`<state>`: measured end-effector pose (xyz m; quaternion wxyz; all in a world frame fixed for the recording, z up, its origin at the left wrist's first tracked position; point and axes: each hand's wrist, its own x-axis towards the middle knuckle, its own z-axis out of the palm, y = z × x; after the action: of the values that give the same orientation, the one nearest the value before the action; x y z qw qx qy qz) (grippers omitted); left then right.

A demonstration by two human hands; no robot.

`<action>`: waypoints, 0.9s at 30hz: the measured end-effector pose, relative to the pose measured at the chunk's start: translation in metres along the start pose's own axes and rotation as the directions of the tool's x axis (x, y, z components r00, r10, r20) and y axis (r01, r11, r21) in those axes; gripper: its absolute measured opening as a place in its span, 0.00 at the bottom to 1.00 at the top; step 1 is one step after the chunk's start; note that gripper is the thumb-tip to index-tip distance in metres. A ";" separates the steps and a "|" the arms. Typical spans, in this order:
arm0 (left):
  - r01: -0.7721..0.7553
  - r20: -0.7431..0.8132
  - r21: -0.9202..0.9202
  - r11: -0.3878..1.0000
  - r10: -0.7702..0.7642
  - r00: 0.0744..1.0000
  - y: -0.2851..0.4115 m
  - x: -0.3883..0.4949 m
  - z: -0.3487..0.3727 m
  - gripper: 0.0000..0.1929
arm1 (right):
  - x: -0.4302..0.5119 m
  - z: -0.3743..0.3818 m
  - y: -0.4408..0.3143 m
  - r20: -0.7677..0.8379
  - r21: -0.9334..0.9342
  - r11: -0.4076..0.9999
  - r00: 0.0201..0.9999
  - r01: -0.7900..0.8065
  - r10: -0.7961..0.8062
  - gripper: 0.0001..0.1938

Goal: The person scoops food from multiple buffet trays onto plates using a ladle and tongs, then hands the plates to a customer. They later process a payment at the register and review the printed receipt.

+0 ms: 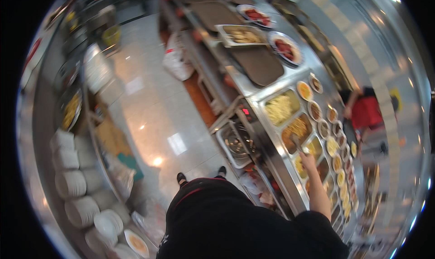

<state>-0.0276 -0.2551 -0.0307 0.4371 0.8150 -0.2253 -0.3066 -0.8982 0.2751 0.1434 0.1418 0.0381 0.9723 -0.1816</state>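
Note:
My right hand (308, 159) reaches over the steel serving counter and grips the handle of a serving utensil (296, 142). The utensil's far end rests in a deep steel pan of shredded brown-orange food (295, 129); blur hides its exact shape. Just beyond sits a pan of pale chopped vegetable (280, 106), probably cabbage. Close to my hand is a pan with yellowish food (314, 147). Small round bowls of food (315, 110) line the counter behind the pans. My left hand is out of view.
Brown trays (260, 63), a rectangular pan of pale pieces (244, 36) and plates of red food (284, 50) occupy the farther counter. White dish stacks (80, 209) stand on the left shelf. A person in red (366, 111) is across the counter. Tiled floor (163, 116) runs between.

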 end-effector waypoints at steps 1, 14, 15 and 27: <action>0.015 0.026 0.001 1.000 -0.015 1.000 -0.008 -0.009 0.016 0.11 | -0.008 0.002 -0.003 -0.017 0.038 0.999 1.000 -0.006 0.007 0.22; 0.202 0.265 0.024 0.979 -0.201 0.943 -0.042 -0.166 0.118 0.14 | -0.024 0.018 -0.031 0.382 0.685 0.515 0.856 -0.515 0.348 0.18; 0.212 0.269 0.024 0.977 -0.211 0.940 -0.045 -0.172 0.119 0.15 | -0.021 0.019 -0.030 0.445 0.714 0.418 0.825 -0.561 0.347 0.18; 0.174 0.318 -0.021 0.985 -0.158 0.935 -0.034 -0.205 0.122 0.19 | 0.054 0.040 -0.040 0.506 0.848 -0.018 0.800 -0.529 0.322 0.19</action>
<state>-0.2552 -0.1774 -0.0502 0.3876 0.7608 -0.2150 -0.4740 -0.9444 0.2246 0.1059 0.2079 0.4008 0.5367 -0.7128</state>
